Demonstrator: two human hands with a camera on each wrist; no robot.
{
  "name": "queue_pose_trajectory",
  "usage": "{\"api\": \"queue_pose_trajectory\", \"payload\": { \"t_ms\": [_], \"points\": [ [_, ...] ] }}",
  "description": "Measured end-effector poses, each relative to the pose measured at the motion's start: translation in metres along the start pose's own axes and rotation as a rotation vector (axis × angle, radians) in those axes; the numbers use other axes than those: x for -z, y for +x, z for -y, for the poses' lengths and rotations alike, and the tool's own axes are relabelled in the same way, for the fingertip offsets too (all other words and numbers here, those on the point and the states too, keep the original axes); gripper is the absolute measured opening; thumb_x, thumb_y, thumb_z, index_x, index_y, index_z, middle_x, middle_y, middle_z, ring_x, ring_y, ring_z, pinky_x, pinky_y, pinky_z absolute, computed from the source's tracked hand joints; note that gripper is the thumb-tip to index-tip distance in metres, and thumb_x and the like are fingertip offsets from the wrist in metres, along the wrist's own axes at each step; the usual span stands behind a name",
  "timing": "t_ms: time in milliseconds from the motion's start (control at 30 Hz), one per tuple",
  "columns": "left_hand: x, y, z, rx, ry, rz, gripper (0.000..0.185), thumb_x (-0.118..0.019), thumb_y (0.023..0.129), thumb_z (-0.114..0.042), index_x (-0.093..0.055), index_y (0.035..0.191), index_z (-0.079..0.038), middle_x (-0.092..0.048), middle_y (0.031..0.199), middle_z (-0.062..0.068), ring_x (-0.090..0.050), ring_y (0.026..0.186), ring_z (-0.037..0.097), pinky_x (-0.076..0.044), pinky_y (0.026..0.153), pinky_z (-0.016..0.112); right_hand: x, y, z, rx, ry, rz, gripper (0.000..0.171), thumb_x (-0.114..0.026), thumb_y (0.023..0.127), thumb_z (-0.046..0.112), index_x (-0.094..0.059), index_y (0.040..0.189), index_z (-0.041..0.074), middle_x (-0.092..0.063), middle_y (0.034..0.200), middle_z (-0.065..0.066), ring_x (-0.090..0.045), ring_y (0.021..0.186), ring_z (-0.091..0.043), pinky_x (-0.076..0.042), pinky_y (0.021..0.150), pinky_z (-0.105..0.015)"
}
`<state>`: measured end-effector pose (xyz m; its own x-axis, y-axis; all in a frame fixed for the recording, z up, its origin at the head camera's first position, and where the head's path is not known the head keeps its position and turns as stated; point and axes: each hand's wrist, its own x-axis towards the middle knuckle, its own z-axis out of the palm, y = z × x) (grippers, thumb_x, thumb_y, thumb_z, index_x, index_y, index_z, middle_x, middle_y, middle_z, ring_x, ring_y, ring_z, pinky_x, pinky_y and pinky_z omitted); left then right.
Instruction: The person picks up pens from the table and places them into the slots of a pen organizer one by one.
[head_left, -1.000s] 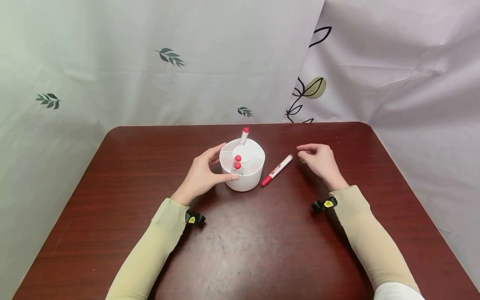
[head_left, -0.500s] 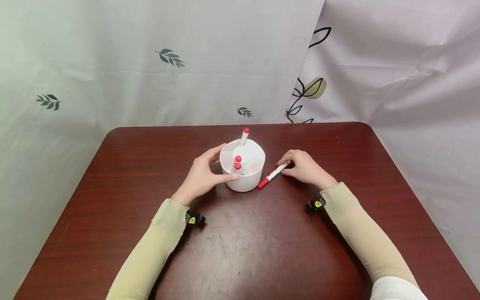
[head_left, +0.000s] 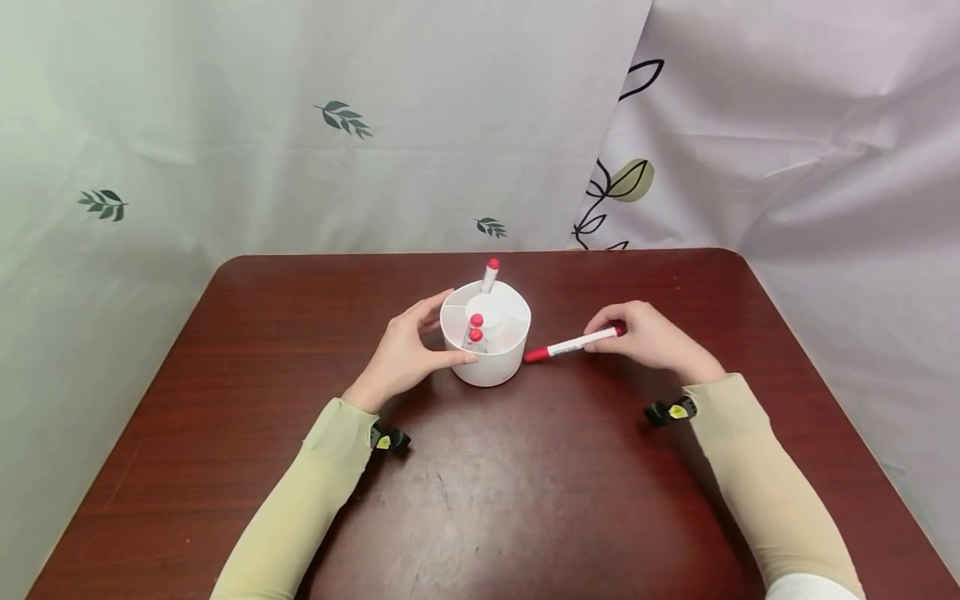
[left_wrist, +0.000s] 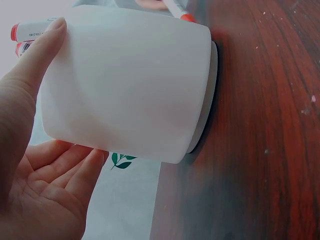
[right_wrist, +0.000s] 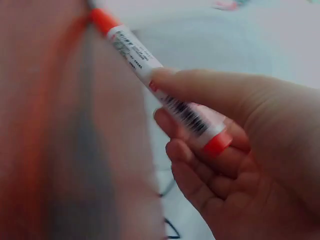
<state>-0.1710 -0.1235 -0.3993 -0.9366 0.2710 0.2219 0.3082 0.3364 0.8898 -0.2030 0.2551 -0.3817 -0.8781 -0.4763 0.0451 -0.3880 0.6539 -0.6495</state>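
A round white divided desk organizer (head_left: pixel 497 365) stands on the table. My left hand (head_left: pixel 402 350) grips its side, thumb on the near wall and fingers behind, as the left wrist view also shows. Inside it, a red-capped marker (head_left: pixel 491 277) leans in the rear compartment, and two more red-tipped markers (head_left: pixel 476 335) stand in the front one. To the right, my right hand (head_left: pixel 651 337) pinches a white marker (head_left: pixel 573 344) with red ends near its rear end. That marker slants, its red cap (head_left: pixel 536 355) low beside the organizer's wall and its other end higher.
The dark red-brown wooden table (head_left: pixel 450 500) reaches back to a pale cloth backdrop (head_left: pixel 420 175) with leaf prints. A black wrist strap with a small device (head_left: pixel 671 412) sits on the right sleeve, and a similar one (head_left: pixel 390 437) on the left.
My right hand reached left to the marker lying on the table, took hold of it, and moved back right, lifting its rear end. The left hand and organizer stayed put.
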Motion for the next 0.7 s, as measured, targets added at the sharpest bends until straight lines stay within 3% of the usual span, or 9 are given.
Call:
{"api": "queue_pose_trajectory", "payload": {
  "t_ms": [167, 267, 400, 533, 700],
  "points": [
    [0.0, 0.0, 0.001, -0.012, -0.004, 0.002, 0.096, -0.097, 0.07, -0.028, -0.048, 0.152, -0.016, -0.055, 0.145, -0.001, -0.064, 0.119, 0.023, -0.049, 0.105, 0.04, 0.026, -0.01, 0.01, -0.053, 0.165, -0.135, 0.018, -0.085, 0.086, 0.02, -0.078, 0.101, 0.013, -0.071, 0.081, -0.002, -0.057, 0.069, -0.018, -0.046, 0.057, -0.025],
    [0.001, 0.0, 0.001, -0.012, 0.005, 0.004, 0.095, -0.097, 0.07, -0.031, -0.049, 0.152, -0.018, -0.056, 0.143, -0.004, -0.064, 0.119, 0.02, -0.049, 0.104, 0.036, 0.036, -0.012, 0.022, -0.048, 0.305, -0.245, 0.023, -0.084, 0.087, 0.013, -0.076, 0.106, 0.004, -0.074, 0.093, -0.006, -0.066, 0.075, -0.018, -0.053, 0.066, -0.021],
    [0.001, 0.0, 0.001, -0.013, 0.004, 0.006, 0.095, -0.096, 0.07, -0.032, -0.05, 0.151, -0.018, -0.056, 0.143, -0.005, -0.064, 0.119, 0.018, -0.05, 0.104, 0.034, 0.043, -0.007, 0.04, 0.027, 0.481, -0.388, 0.026, -0.081, 0.087, 0.003, -0.073, 0.111, -0.005, -0.075, 0.107, -0.01, -0.072, 0.089, -0.019, -0.057, 0.08, -0.022],
    [0.001, 0.0, 0.002, -0.011, -0.009, 0.007, 0.094, -0.096, 0.071, -0.031, -0.049, 0.152, -0.017, -0.056, 0.143, -0.003, -0.064, 0.119, 0.02, -0.049, 0.105, 0.036, 0.042, 0.004, 0.057, 0.132, 0.686, -0.515, 0.029, -0.079, 0.085, -0.006, -0.072, 0.113, -0.007, -0.074, 0.108, -0.015, -0.072, 0.094, -0.021, -0.057, 0.086, -0.025],
    [0.0, 0.0, 0.002, -0.008, -0.007, 0.005, 0.094, -0.096, 0.071, -0.031, -0.05, 0.151, -0.018, -0.056, 0.143, -0.003, -0.063, 0.119, 0.019, -0.049, 0.104, 0.035, 0.038, 0.016, 0.079, 0.24, 0.893, -0.581, 0.033, -0.077, 0.083, -0.013, -0.07, 0.114, -0.01, -0.073, 0.105, -0.018, -0.072, 0.097, -0.028, -0.057, 0.092, -0.031]
  ]
}}
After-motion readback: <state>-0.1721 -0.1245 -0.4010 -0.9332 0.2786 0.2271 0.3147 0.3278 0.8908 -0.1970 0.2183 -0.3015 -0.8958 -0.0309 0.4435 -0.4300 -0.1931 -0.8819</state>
